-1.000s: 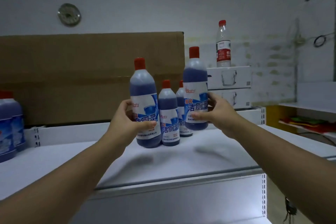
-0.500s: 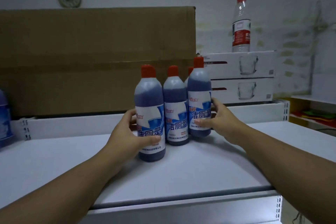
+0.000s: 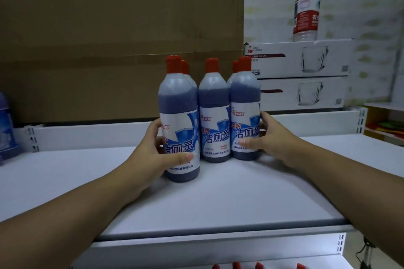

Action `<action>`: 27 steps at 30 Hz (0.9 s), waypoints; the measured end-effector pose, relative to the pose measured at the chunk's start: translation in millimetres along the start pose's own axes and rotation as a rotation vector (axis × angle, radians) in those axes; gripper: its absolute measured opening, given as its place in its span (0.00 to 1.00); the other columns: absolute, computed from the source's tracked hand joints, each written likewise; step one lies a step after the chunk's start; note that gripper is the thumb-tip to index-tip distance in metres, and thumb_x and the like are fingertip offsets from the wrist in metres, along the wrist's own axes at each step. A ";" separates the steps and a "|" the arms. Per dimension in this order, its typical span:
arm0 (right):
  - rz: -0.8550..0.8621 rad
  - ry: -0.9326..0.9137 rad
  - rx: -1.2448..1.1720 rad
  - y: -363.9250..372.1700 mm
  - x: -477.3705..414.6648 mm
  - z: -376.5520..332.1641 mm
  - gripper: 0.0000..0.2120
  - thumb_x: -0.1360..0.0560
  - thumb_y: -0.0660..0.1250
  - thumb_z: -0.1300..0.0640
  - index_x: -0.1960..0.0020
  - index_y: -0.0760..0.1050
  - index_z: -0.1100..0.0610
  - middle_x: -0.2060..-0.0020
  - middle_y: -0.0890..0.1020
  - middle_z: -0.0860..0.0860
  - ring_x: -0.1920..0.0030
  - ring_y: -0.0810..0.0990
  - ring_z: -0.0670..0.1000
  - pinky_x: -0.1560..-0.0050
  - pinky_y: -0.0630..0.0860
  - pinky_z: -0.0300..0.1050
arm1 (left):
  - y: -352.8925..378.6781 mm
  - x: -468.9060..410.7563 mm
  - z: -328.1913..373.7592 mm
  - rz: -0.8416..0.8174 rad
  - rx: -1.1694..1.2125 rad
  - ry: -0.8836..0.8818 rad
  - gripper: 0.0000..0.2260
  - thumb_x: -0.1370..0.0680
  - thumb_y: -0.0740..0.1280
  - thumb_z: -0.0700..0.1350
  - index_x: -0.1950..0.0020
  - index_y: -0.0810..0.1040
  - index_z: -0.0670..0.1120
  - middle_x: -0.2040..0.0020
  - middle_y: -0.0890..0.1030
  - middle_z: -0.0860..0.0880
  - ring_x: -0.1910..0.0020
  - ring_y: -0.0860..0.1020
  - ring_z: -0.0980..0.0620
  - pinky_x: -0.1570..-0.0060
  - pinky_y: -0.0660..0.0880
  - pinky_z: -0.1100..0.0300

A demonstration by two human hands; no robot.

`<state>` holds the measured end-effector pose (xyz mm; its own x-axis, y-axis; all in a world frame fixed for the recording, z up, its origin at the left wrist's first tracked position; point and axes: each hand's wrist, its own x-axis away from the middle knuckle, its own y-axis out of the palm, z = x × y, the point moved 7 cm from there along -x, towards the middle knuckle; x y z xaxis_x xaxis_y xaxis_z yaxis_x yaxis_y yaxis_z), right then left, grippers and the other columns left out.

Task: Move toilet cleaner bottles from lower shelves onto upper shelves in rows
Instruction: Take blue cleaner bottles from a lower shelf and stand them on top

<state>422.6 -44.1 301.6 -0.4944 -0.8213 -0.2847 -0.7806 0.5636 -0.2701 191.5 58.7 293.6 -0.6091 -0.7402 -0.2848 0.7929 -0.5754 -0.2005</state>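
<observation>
Glossy plastic cleaner bottles (image 3: 215,113), matt cardboard box (image 3: 109,39), smooth white shelf (image 3: 229,199)

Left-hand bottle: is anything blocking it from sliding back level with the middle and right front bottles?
Yes. Another bottle stands directly behind the left-hand bottle held by the left hand; only its red cap shows.

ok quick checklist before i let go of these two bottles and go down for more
1. Left bottle base flat on the shelf: ok, upright.
2. Right bottle base down: ok.
3. Front row straight: not ok, left bottle sits nearer the edge than the middle bottle.
4. Left hand and right hand ready to release: not ok, both wrapped around bottles.
5. Back row full: cannot tell, only two caps show behind.
6. More stock below: ok, red caps visible.
</observation>
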 end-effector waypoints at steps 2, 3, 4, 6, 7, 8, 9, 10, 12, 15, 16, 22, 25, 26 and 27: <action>-0.013 0.009 -0.026 1.5 0.3 1.4 0.34 0.34 0.75 0.66 0.35 0.64 0.48 0.52 0.76 0.43 0.53 0.78 0.44 0.59 0.75 0.37 | 1.1 -0.7 0.8 -0.012 0.023 0.004 0.34 0.34 0.76 0.36 0.38 0.66 0.60 0.42 0.79 0.49 0.44 0.79 0.49 0.44 0.77 0.51; -0.014 0.013 -0.030 2.0 0.3 1.9 0.35 0.34 0.75 0.66 0.34 0.64 0.49 0.52 0.76 0.43 0.53 0.78 0.44 0.59 0.75 0.36 | 1.6 -0.8 1.7 -0.017 0.033 0.007 0.33 0.35 0.76 0.36 0.39 0.67 0.61 0.42 0.79 0.49 0.45 0.79 0.49 0.45 0.77 0.52; -0.016 0.016 -0.027 2.3 0.4 2.6 0.36 0.34 0.75 0.66 0.33 0.63 0.49 0.52 0.76 0.42 0.53 0.77 0.43 0.59 0.75 0.36 | 1.7 -0.2 2.4 -0.018 0.035 0.010 0.32 0.35 0.76 0.36 0.40 0.68 0.61 0.43 0.79 0.49 0.45 0.79 0.49 0.46 0.77 0.52; -0.014 0.022 -0.018 2.1 1.4 2.6 0.37 0.33 0.75 0.66 0.31 0.62 0.50 0.53 0.76 0.42 0.53 0.77 0.42 0.60 0.75 0.34 | 0.5 0.2 2.6 -0.007 0.023 0.008 0.32 0.36 0.77 0.36 0.41 0.69 0.62 0.43 0.80 0.48 0.46 0.80 0.49 0.46 0.77 0.51; -0.013 0.022 -0.006 2.2 2.8 1.1 0.37 0.33 0.75 0.66 0.30 0.62 0.50 0.53 0.76 0.41 0.54 0.77 0.42 0.62 0.75 0.34 | -0.4 0.4 3.8 -0.002 0.003 0.007 0.34 0.38 0.78 0.38 0.40 0.68 0.61 0.42 0.79 0.48 0.45 0.80 0.48 0.45 0.77 0.50; -0.013 0.020 0.016 2.8 5.1 -1.5 0.37 0.33 0.75 0.66 0.30 0.62 0.51 0.53 0.76 0.41 0.55 0.77 0.42 0.63 0.75 0.33 | -1.1 1.0 5.6 -0.001 -0.025 0.006 0.37 0.41 0.79 0.42 0.38 0.67 0.61 0.42 0.79 0.48 0.45 0.79 0.48 0.45 0.77 0.49; -0.012 0.017 0.042 4.1 8.1 -5.3 0.37 0.33 0.74 0.65 0.29 0.61 0.51 0.51 0.76 0.42 0.55 0.77 0.42 0.63 0.76 0.33 | -1.9 1.8 7.9 -0.001 -0.042 0.007 0.41 0.45 0.79 0.46 0.36 0.66 0.60 0.42 0.79 0.48 0.45 0.79 0.48 0.45 0.77 0.48; -0.008 0.013 0.066 4.4 11.3 -9.5 0.37 0.32 0.74 0.64 0.29 0.60 0.51 0.48 0.77 0.44 0.53 0.77 0.44 0.59 0.76 0.34 | -4.0 2.6 9.9 0.013 -0.035 0.003 0.44 0.48 0.79 0.49 0.35 0.64 0.59 0.41 0.78 0.48 0.44 0.78 0.47 0.44 0.77 0.47; 0.040 -0.004 0.079 0.4 18.7 -18.5 0.39 0.31 0.73 0.58 0.26 0.56 0.52 0.37 0.74 0.51 0.45 0.76 0.50 0.47 0.75 0.44 | -10.0 9.6 18.6 0.082 0.004 0.023 0.45 0.47 0.77 0.53 0.32 0.63 0.56 0.39 0.76 0.48 0.42 0.77 0.47 0.44 0.75 0.49; 0.299 -0.110 0.074 -22.3 34.3 -41.4 0.37 0.28 0.70 0.48 0.25 0.55 0.53 0.35 0.71 0.54 0.37 0.72 0.52 0.40 0.72 0.50 | -22.8 29.7 41.2 0.258 -0.076 0.187 0.39 0.38 0.74 0.56 0.30 0.62 0.52 0.39 0.74 0.50 0.40 0.75 0.50 0.42 0.73 0.52; 0.404 -0.169 0.081 -30.2 43.8 -51.3 0.34 0.27 0.69 0.47 0.27 0.59 0.54 0.39 0.73 0.53 0.40 0.73 0.51 0.41 0.74 0.48 | -23.7 42.2 52.5 0.318 -0.124 0.299 0.34 0.33 0.74 0.54 0.31 0.64 0.51 0.40 0.74 0.51 0.41 0.75 0.51 0.41 0.73 0.52; 0.435 -0.841 0.228 -9.5 164.0 -85.4 0.08 0.24 0.62 0.56 0.51 0.74 0.60 0.66 0.76 0.47 0.65 0.75 0.45 0.63 0.76 0.40 | 40.1 152.1 62.4 0.026 -0.247 0.834 0.19 0.29 0.68 0.45 0.39 0.69 0.47 0.54 0.77 0.51 0.53 0.77 0.51 0.53 0.75 0.59; 0.197 -0.954 0.413 15.7 222.4 -41.3 0.12 0.26 0.62 0.60 0.63 0.78 0.65 0.72 0.76 0.51 0.72 0.72 0.47 0.70 0.71 0.38 | 76.6 174.9 0.7 -0.270 -0.328 0.616 0.18 0.30 0.68 0.50 0.41 0.73 0.59 0.53 0.77 0.58 0.53 0.77 0.56 0.52 0.74 0.66; 0.114 -0.865 0.442 20.9 228.0 -17.6 0.11 0.27 0.63 0.58 0.64 0.79 0.62 0.72 0.76 0.48 0.72 0.71 0.43 0.70 0.70 0.36 | 84.4 173.2 -24.4 -0.310 -0.347 0.490 0.17 0.30 0.68 0.51 0.42 0.73 0.63 0.52 0.77 0.60 0.52 0.76 0.58 0.53 0.73 0.69; 0.037 -0.715 0.461 25.4 227.0 13.3 0.09 0.27 0.63 0.55 0.63 0.79 0.56 0.72 0.76 0.43 0.72 0.71 0.42 0.69 0.69 0.34 | 90.3 166.5 -54.5 -0.333 -0.355 0.334 0.17 0.30 0.68 0.51 0.43 0.72 0.63 0.52 0.77 0.60 0.53 0.76 0.60 0.55 0.73 0.70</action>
<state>295.6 -215.0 217.9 -0.0349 -0.6356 -0.7713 -0.4583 0.6960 -0.5528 162.6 -97.5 177.0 -0.8341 -0.3565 -0.4209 0.5513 -0.5638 -0.6151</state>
